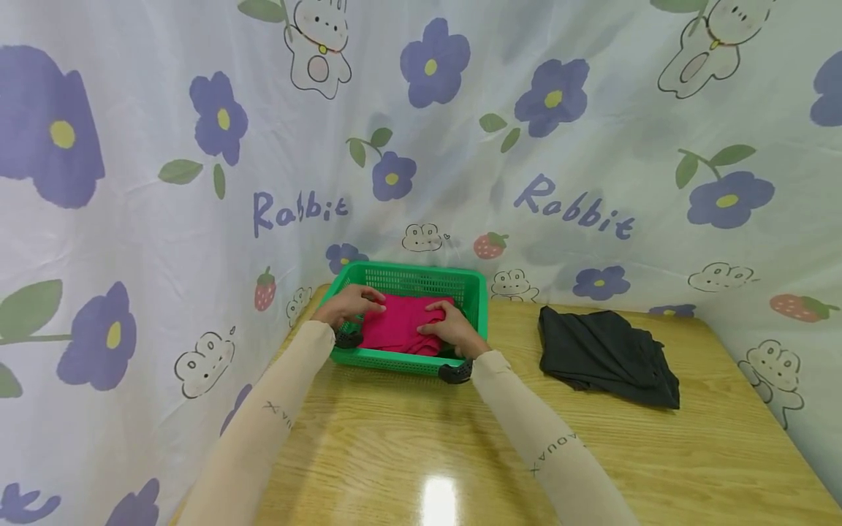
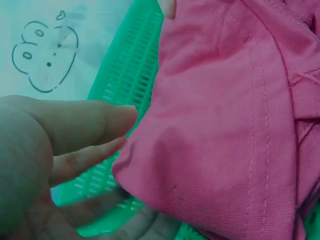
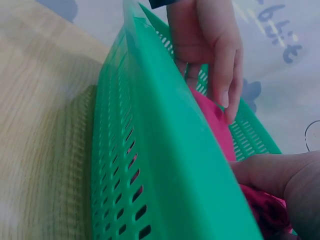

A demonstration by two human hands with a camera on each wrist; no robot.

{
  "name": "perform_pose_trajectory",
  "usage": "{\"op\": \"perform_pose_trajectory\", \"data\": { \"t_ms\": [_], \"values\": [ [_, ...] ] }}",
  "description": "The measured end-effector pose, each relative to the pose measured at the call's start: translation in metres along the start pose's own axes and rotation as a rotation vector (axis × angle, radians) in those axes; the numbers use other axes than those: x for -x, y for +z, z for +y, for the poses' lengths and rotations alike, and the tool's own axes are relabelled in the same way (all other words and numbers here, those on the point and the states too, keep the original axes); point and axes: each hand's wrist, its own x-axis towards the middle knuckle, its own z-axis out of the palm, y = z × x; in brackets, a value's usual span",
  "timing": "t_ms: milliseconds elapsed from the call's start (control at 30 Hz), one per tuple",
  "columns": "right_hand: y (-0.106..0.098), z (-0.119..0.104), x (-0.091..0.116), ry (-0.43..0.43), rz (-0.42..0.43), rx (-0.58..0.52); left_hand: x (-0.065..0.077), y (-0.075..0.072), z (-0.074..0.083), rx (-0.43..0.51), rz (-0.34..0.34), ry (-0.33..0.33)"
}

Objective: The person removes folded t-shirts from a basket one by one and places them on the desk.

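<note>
A folded bright pink garment (image 1: 403, 325) with stitched seams lies inside a green perforated plastic basket (image 1: 395, 361). My left hand (image 1: 350, 304) is at the garment's left side, fingers spread and loosely bent. In the left wrist view its thumb and fingertips come right up to the pink fabric (image 2: 205, 125), with a gap between thumb and fingers. At the right side, my right hand (image 1: 458, 330) rests on the garment with thumb and fingers apart. In the right wrist view the right thumb (image 3: 270, 172) touches the cloth; the basket wall partly hides the rest.
A folded black garment (image 1: 605, 358) lies to the right on the wooden table (image 1: 395, 438). Behind and to the left hangs a white curtain (image 1: 454, 146) printed with flowers and rabbits. The basket stands near the table's back left corner.
</note>
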Motion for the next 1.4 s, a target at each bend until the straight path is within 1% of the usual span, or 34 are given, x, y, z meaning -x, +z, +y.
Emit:
{"op": "perform_pose_trajectory", "data": {
  "t_ms": [100,167,300,333,400,533,633,733,833,933,1033,1233,1300,1400],
  "values": [
    [0.002,0.001,-0.001,-0.002,-0.001,0.012,-0.002,0.001,0.000,-0.028,-0.007,-0.010],
    [0.002,0.000,-0.001,0.001,-0.006,0.016,-0.003,0.002,0.001,-0.007,-0.011,-0.008],
    [0.002,0.000,-0.001,0.006,-0.002,0.027,-0.004,0.005,0.007,0.042,-0.037,0.042],
    [0.002,0.001,-0.001,0.005,0.001,0.030,-0.004,0.006,0.009,0.036,-0.044,0.048],
    [0.001,0.001,-0.002,0.001,0.007,0.033,-0.005,0.008,0.010,0.008,-0.059,0.045],
    [0.002,0.003,-0.002,-0.009,0.002,0.053,-0.006,0.011,0.008,-0.077,-0.063,0.002],
    [0.002,0.003,-0.001,-0.014,0.000,0.071,-0.005,0.012,0.008,-0.121,-0.058,-0.021],
    [0.002,0.003,-0.001,-0.010,0.003,0.082,-0.003,0.015,0.009,-0.143,-0.057,-0.046],
    [0.002,0.003,-0.001,-0.011,0.007,0.091,-0.002,0.016,0.011,-0.184,-0.068,-0.049],
    [0.001,0.003,-0.001,-0.022,0.010,0.096,-0.003,0.016,0.013,-0.206,-0.078,-0.038],
    [0.001,0.003,0.000,-0.028,0.012,0.093,-0.005,0.015,0.013,-0.188,-0.091,-0.035],
    [0.001,0.003,0.000,-0.042,0.026,0.098,-0.009,0.014,0.005,-0.086,-0.119,-0.040],
    [0.001,0.002,0.000,-0.049,0.030,0.094,-0.009,0.013,0.004,-0.070,-0.106,-0.041],
    [0.000,0.002,-0.001,-0.059,0.036,0.068,-0.008,0.013,0.005,-0.075,-0.069,-0.029]
  ]
}}
